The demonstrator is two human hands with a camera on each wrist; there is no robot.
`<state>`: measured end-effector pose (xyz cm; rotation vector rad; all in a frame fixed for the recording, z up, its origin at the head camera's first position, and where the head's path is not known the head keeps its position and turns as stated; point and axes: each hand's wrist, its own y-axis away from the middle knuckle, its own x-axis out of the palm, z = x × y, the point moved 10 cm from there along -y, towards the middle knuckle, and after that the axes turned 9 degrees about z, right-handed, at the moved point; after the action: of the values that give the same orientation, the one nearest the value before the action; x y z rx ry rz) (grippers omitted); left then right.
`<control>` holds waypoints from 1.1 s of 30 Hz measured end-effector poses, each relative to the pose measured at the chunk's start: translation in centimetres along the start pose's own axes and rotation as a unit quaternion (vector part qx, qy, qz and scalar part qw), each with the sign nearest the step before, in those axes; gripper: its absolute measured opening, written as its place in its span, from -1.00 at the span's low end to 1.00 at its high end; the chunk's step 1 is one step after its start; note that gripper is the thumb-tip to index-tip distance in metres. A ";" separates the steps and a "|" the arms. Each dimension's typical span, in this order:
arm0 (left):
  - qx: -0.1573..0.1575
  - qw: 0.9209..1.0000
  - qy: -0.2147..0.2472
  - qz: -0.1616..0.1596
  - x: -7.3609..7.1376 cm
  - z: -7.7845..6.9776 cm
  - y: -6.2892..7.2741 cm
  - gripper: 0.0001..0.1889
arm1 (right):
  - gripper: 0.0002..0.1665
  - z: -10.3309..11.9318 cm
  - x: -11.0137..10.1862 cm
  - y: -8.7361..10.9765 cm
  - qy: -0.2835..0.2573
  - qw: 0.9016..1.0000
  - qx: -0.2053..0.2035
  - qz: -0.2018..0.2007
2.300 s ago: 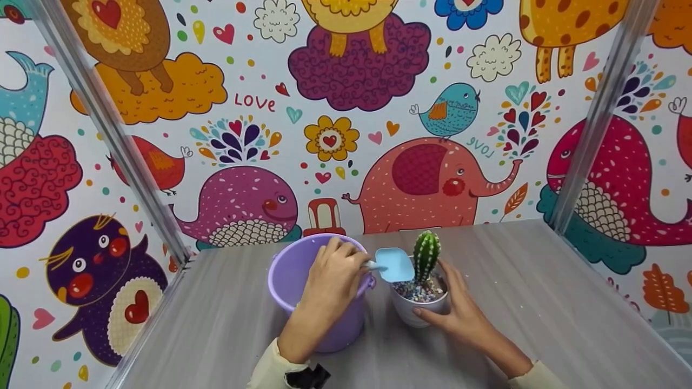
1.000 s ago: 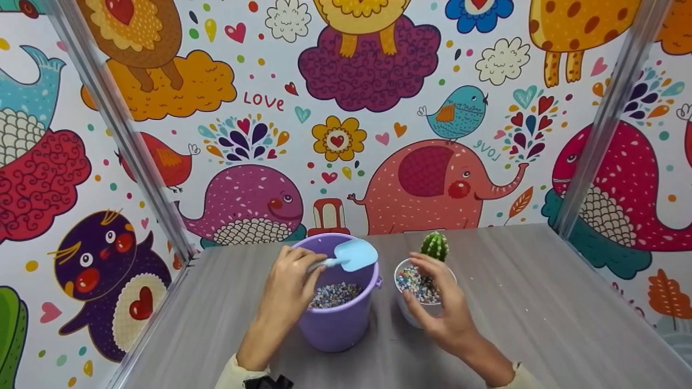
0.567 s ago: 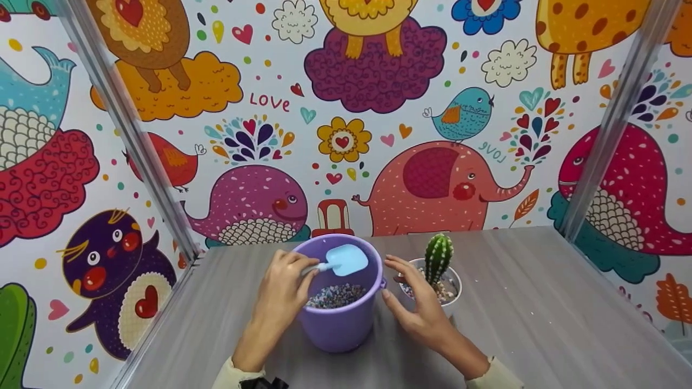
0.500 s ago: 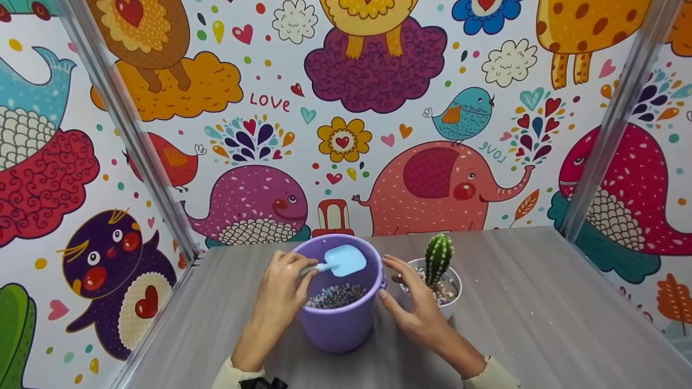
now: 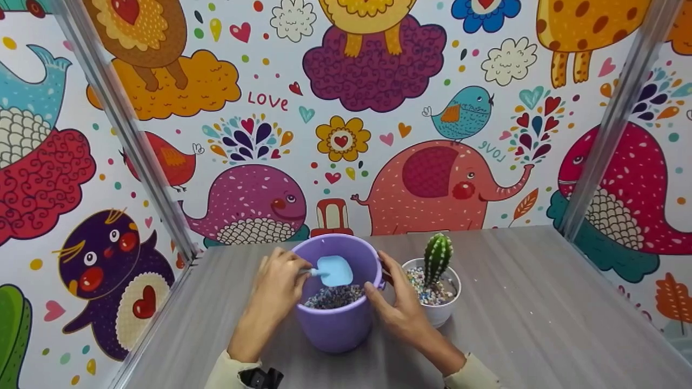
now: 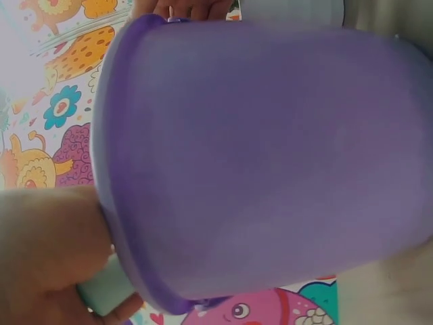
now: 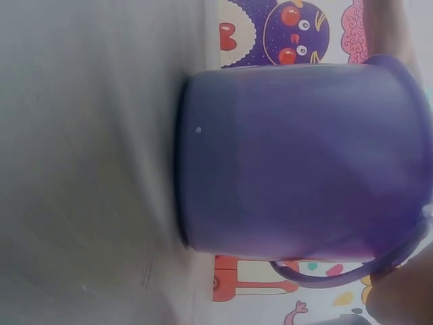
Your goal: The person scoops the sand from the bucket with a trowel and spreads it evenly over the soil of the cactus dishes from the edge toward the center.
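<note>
Lower than before, the pale-blue plastic scoop (image 5: 334, 271), pinched in your left hand (image 5: 278, 282), hangs in the mouth of the round purple plastic bucket (image 5: 336, 328) at lower centre; your right hand (image 5: 399, 302), now further left, holds the bucket's right rim.

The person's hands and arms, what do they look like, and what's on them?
The left hand and right hand are bare, with no gloves. The left sleeve and right sleeve are pale cream and stop near the wrists. A small, boxy black thing sits by the left sleeve's end.
</note>
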<state>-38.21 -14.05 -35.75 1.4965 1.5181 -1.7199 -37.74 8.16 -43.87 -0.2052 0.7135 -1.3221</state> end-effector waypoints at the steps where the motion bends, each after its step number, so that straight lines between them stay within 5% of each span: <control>1: -0.002 1.000 -0.011 0.008 0.1 -0.1 -0.1 -0.89 | -0.13 -0.1 0.0 0.0 -0.003 1.000 0.004 -0.001; 17: -0.056 0.983 -0.117 0.131 1.8 -1.6 -1.4 -0.84 | -0.08 -0.8 0.2 0.0 -0.021 0.998 0.055 0.014; 33: -0.117 0.964 -0.156 0.181 4.7 -1.6 -2.6 -0.84 | -0.07 -0.6 0.2 0.0 -0.023 0.997 0.067 0.020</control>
<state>-41.34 -10.23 -38.39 1.2225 1.1540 -1.4254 -38.05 8.11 -44.47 -0.1126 0.5843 -1.3184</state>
